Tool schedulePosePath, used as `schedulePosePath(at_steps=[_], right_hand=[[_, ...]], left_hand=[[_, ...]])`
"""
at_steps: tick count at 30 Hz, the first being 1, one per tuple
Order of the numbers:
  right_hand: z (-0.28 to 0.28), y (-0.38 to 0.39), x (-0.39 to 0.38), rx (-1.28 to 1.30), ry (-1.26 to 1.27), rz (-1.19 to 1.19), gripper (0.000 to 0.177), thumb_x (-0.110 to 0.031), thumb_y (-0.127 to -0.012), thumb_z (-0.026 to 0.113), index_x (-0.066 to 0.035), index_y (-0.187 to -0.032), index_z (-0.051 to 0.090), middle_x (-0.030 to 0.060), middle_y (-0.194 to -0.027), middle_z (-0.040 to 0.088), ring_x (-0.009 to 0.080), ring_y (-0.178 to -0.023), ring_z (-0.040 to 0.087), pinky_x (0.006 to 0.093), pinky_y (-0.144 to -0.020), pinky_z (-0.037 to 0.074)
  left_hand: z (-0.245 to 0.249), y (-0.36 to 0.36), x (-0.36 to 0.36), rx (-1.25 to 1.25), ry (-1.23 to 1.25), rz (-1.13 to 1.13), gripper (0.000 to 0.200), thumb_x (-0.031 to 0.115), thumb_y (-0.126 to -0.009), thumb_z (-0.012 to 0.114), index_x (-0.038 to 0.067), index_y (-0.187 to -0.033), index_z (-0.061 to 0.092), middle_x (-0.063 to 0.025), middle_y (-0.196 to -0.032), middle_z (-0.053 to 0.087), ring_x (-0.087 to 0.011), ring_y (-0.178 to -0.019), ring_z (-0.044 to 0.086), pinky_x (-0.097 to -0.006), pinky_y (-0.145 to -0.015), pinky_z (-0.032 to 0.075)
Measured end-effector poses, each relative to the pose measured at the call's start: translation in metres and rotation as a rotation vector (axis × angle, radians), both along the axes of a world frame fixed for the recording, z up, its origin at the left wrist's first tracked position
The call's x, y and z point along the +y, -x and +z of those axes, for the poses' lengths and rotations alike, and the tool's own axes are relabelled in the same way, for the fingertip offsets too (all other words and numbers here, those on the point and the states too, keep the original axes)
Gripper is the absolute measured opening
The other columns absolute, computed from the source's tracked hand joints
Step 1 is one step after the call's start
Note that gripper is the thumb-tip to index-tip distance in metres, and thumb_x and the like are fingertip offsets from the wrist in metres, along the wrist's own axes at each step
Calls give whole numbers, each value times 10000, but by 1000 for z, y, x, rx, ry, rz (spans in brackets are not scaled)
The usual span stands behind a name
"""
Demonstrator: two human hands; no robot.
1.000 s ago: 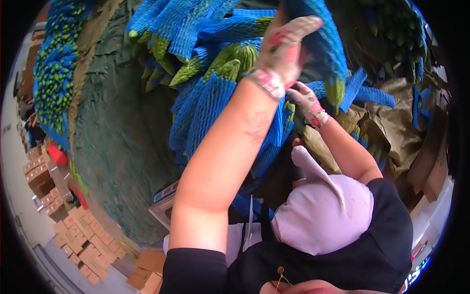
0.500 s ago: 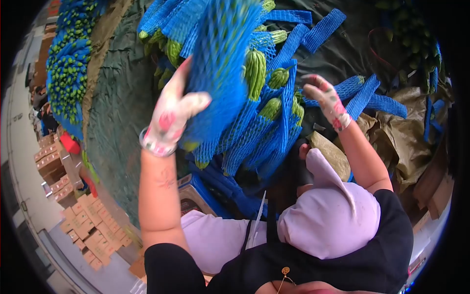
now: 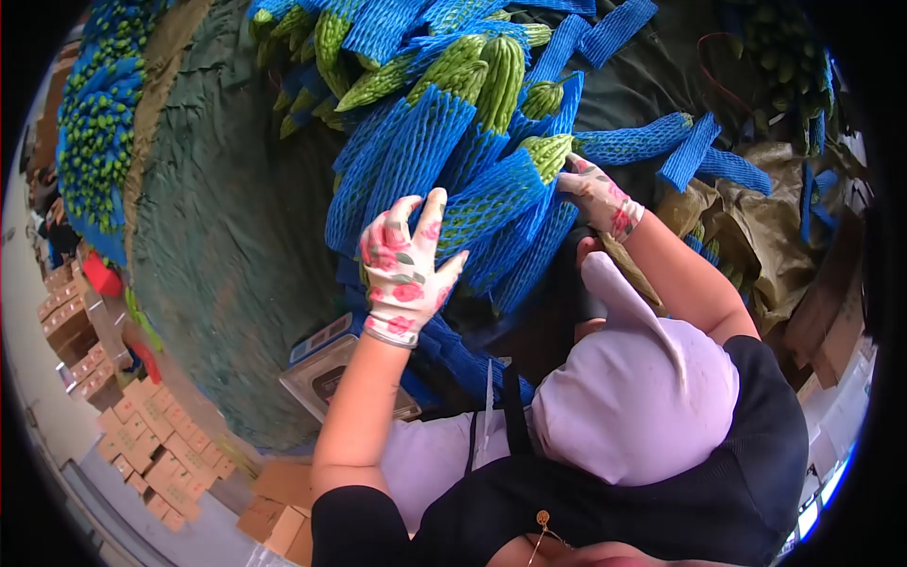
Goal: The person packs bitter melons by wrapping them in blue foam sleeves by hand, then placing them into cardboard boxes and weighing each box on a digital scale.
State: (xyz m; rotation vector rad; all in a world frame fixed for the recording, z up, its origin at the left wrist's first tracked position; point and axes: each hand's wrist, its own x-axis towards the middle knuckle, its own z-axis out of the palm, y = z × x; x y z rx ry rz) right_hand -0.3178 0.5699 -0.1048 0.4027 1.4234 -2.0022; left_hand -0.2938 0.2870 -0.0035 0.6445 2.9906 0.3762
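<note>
My left hand (image 3: 406, 265), in a white floral glove, has its fingers spread at the lower edge of a pile of green bitter melons in blue foam net sleeves (image 3: 406, 142). My right hand (image 3: 597, 194), gloved alike, has its fingertips against the bare green end of one sleeved bitter melon (image 3: 548, 156). That melon lies slantwise across the front of the pile, between both hands. Where my right fingertips meet it, they are partly hidden, and a firm grip cannot be made out. Other melon tips stick out of their sleeves above.
Loose blue sleeves (image 3: 694, 151) lie to the right on dark green cloth (image 3: 227, 217), near crumpled brown sheeting (image 3: 775, 255). Stacked cartons (image 3: 156, 444) stand at lower left. A white-and-blue box (image 3: 326, 369) is below my left hand. More sleeved melons (image 3: 99, 142) lie at upper left.
The blue-sleeved bundle that was blurred by my left hand has come down onto the pile. My left hand moved down and right, now spread. My right hand moved slightly left and down to the melon.
</note>
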Motion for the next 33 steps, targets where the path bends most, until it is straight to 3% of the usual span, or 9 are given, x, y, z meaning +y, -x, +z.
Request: schedulePosePath(at_steps=[5, 7, 9, 12, 18, 23, 27, 30, 33], right_hand=[[-22, -21, -1, 437, -162, 107, 353, -27, -802, 580, -83, -1147, 636, 106, -1138, 627, 230, -1001, 619, 306, -883, 471], [-6, -29, 4, 1033, -411, 373, 357, 14, -768, 575, -65, -1109, 645, 169, -1100, 653, 302, -1002, 641, 364, -907, 490], [10, -48, -7, 1015, -450, 322, 334, -28, -769, 624, -50, -1102, 646, 161, -1062, 678, 289, -1027, 644, 402, -897, 508], [20, -63, -18, -313, 225, -588, 355, -170, -818, 682, -25, -1136, 622, 111, -1101, 673, 287, -1019, 634, 408, -936, 489], [45, -70, 67, 63, 253, -839, 612, -532, -840, 656, -85, -1246, 558, 81, -1131, 654, 263, -1019, 626, 422, -903, 510], [145, -81, 129, 431, -158, -891, 332, -283, -896, 634, -36, -1119, 625, 86, -1017, 687, 225, -879, 667, 370, -818, 539], [226, -94, 89, 592, -718, -412, 330, -144, -807, 739, -23, -1092, 623, 66, -958, 698, 148, -808, 659, 299, -754, 538], [213, -101, 50, 491, -929, -59, 415, -116, -719, 816, -49, -1080, 622, 46, -900, 697, 97, -793, 632, 274, -733, 523], [182, -111, 32, 670, -823, 158, 544, -295, -665, 869, -28, -1055, 600, 118, -856, 669, 157, -780, 623, 326, -729, 507]], left_hand=[[-12, -10, -2, 14, 86, 121, 866, 416, -619, 821, 221, -1386, 470, -176, -1519, 195, -429, -1359, 228, -542, -1114, 218], [-24, -9, -5, -15, 36, 125, 884, 433, -628, 813, 243, -1407, 442, -193, -1542, 143, -453, -1384, 185, -561, -1114, 207], [-27, -9, -2, 22, 55, 128, 877, 450, -634, 803, 262, -1410, 441, -197, -1537, 145, -459, -1375, 201, -567, -1106, 222], [-26, -8, -3, 20, 52, 131, 852, 456, -639, 794, 280, -1401, 456, -193, -1536, 157, -464, -1361, 227, -572, -1095, 243], [-23, -13, 3, 3, 129, 140, 878, 504, -651, 792, 298, -1422, 425, -194, -1537, 124, -454, -1376, 191, -566, -1118, 206], [-30, -18, 2, 89, 170, 106, 955, 542, -629, 793, 263, -1446, 385, -224, -1547, 85, -473, -1385, 157, -562, -1131, 180], [-27, -23, 10, 99, 212, 119, 965, 557, -627, 792, 255, -1446, 381, -226, -1545, 101, -479, -1384, 143, -565, -1130, 171], [-16, -40, 25, 82, -134, 30, 971, 554, -695, 755, 154, -1470, 328, -217, -1511, 229, -406, -1392, 206, -499, -1138, 192], [8, -76, 78, -700, -1378, 56, 805, 371, -797, 742, 33, -1421, 362, -143, -1396, 410, -236, -1274, 387, -379, -1097, 281]])
